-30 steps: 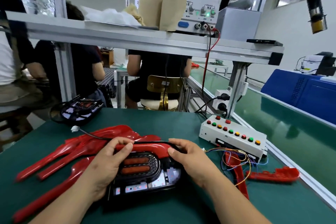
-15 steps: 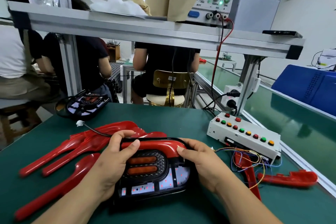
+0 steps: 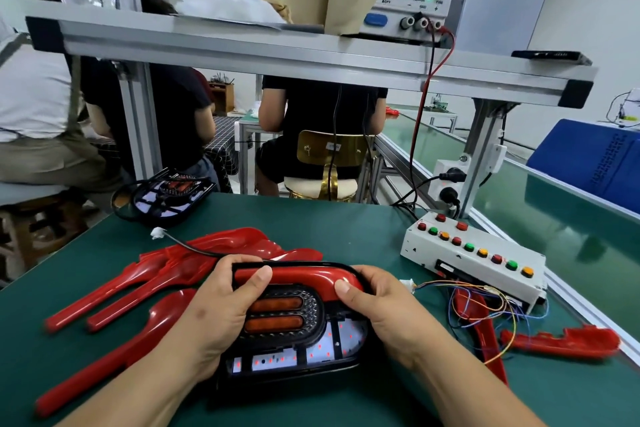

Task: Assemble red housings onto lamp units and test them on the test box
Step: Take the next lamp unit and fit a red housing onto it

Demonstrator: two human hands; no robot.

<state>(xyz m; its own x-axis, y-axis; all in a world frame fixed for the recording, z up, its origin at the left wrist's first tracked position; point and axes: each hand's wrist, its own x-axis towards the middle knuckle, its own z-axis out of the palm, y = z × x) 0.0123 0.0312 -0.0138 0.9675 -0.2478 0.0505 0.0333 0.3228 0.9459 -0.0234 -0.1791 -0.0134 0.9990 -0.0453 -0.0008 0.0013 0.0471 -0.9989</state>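
Hazard 1, uneven seating: the lamp unit [image 3: 294, 333] lies flat on the desk [image 3: 346, 225] between my two hands, and the red housing [image 3: 298, 276] sits along its far edge, directly under both thumbs. I judge the housing not yet fully clipped. If one thumb presses harder than the other, one end may snap home while the other stands proud, or a clip may crack

Hazard 2, sliding: downward force near the far edge could tip or shift the unit on the smooth mat

Hazard 3, trapped cable: a black cable [image 3: 194, 246] leaves the unit just beyond my left fingers. It could be pinched under the housing rim

Pose, left hand [image 3: 214, 308]: the thumb is pressed flat on the housing's left end and the fingers are curled round the unit's far left corner, gripping it

Pose, right hand [image 3: 384, 308]: the thumb is pressed on the housing's right end and the fingers are wrapped round the unit's right side. Both wrists are low, the forearms converging

Spare red housings [image 3: 145, 284] lie left of my left fingers. A loose white connector [image 3: 407, 284] lies just right of my right fingers, and its wires [image 3: 485, 298] lead to the test box [image 3: 474, 253] farther right and beyond. These could snag during the transfer for testing
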